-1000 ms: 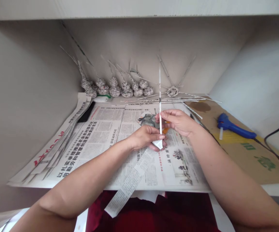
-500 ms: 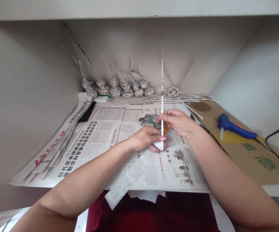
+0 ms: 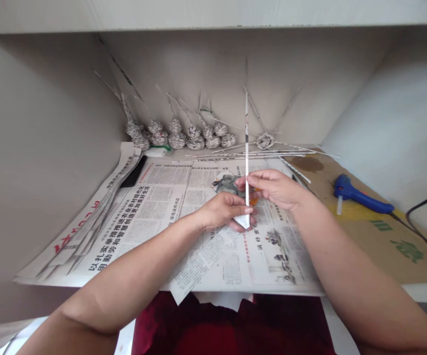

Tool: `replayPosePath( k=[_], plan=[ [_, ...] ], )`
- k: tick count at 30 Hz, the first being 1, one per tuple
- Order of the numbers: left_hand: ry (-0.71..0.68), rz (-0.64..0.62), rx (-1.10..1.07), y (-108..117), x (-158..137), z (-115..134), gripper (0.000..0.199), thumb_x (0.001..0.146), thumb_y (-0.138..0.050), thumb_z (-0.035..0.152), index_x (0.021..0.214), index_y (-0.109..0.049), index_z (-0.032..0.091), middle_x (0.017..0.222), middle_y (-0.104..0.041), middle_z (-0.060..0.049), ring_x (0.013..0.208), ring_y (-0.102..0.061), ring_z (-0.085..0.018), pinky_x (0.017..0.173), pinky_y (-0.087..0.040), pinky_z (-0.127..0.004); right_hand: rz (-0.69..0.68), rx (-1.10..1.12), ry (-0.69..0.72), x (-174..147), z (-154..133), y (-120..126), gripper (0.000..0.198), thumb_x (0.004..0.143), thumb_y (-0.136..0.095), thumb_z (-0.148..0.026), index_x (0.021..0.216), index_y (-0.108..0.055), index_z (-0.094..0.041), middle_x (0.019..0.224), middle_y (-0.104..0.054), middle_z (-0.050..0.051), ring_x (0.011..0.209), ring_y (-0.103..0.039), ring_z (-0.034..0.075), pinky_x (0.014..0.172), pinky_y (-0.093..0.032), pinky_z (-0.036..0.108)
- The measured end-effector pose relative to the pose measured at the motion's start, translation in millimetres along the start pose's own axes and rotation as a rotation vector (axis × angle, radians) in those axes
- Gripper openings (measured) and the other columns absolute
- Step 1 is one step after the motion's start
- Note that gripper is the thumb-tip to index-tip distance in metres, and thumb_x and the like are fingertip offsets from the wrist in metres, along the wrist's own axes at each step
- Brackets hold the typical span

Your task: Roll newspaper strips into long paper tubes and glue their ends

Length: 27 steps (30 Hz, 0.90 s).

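Note:
A thin, upright paper tube [image 3: 246, 138] rises between my hands, rolled from a strip of newspaper. My left hand [image 3: 223, 211] pinches its lower end, where the flat newspaper strip [image 3: 204, 264] runs down to the left and hangs over the table's front edge. Just above, my right hand [image 3: 272, 186] grips the tube between thumb and fingers. Printed newspaper sheets [image 3: 154, 197] lie flat under both hands. A dark picture [image 3: 226, 183] shows on the paper behind my left hand.
Several woven paper gourds [image 3: 176, 135] line the back wall, beside a woven piece with spread sticks [image 3: 265, 140]. Loose paper tubes [image 3: 258, 154] lie before them. A blue glue gun [image 3: 361, 195] with its cord rests on brown cardboard [image 3: 369, 246]. Cut newspaper strips [image 3: 84, 222] lie left.
The hanging strip's free end has drawn upward and right as more of it is rolled up. The tube has shifted slightly left, and both hands stay on it.

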State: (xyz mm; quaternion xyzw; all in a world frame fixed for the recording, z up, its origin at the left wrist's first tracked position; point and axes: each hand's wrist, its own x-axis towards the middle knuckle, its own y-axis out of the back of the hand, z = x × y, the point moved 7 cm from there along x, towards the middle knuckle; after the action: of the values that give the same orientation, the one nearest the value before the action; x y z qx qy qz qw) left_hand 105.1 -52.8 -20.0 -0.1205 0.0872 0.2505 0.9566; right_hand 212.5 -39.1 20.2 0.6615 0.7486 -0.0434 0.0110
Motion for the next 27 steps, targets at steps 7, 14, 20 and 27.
replayPosePath(
  k=[7, 14, 20, 27],
  plan=[
    [-0.002, -0.02, 0.007, -0.4, -0.4, 0.5, 0.034, 0.073, -0.07, 0.036, 0.094, -0.067, 0.01, 0.086, -0.069, -0.012, 0.075, -0.066, -0.018, 0.064, -0.056, -0.033, 0.114, 0.026, 0.035, 0.0, -2.2, 6.9, 0.027, 0.067, -0.075, -0.043, 0.073, -0.068, -0.017, 0.079, -0.066, 0.005, 0.077, -0.061, 0.016, 0.063, -0.05, 0.027],
    [0.015, -0.019, 0.019, 0.6, -0.3, -1.4, 0.036, 0.072, -0.071, 0.038, 0.095, -0.067, 0.01, 0.086, -0.069, -0.012, 0.078, -0.066, -0.019, 0.064, -0.056, -0.031, 0.163, 0.031, 0.025, 0.4, -0.7, 10.9, 0.029, 0.062, -0.078, -0.041, 0.065, -0.065, -0.016, 0.075, -0.066, 0.004, 0.073, -0.061, 0.015, 0.061, -0.049, 0.026],
    [-0.006, -0.015, 0.016, 2.1, 0.2, -1.0, 0.036, 0.073, -0.07, 0.038, 0.094, -0.067, 0.009, 0.087, -0.069, -0.014, 0.077, -0.067, -0.019, 0.064, -0.056, -0.033, 0.015, -0.013, -0.011, 0.2, 1.1, 1.4, 0.029, 0.068, -0.074, -0.041, 0.08, -0.07, -0.015, 0.088, -0.068, 0.008, 0.081, -0.062, 0.017, 0.067, -0.051, 0.028],
    [0.003, 0.002, 0.015, 2.9, 0.3, -1.5, 0.035, 0.073, -0.07, 0.037, 0.094, -0.067, 0.01, 0.087, -0.069, -0.012, 0.077, -0.067, -0.019, 0.065, -0.056, -0.033, 0.04, -0.026, 0.027, -0.6, -1.8, 4.4, 0.028, 0.071, -0.071, -0.043, 0.08, -0.07, -0.017, 0.087, -0.068, 0.006, 0.08, -0.061, 0.016, 0.067, -0.05, 0.029]
  ],
)
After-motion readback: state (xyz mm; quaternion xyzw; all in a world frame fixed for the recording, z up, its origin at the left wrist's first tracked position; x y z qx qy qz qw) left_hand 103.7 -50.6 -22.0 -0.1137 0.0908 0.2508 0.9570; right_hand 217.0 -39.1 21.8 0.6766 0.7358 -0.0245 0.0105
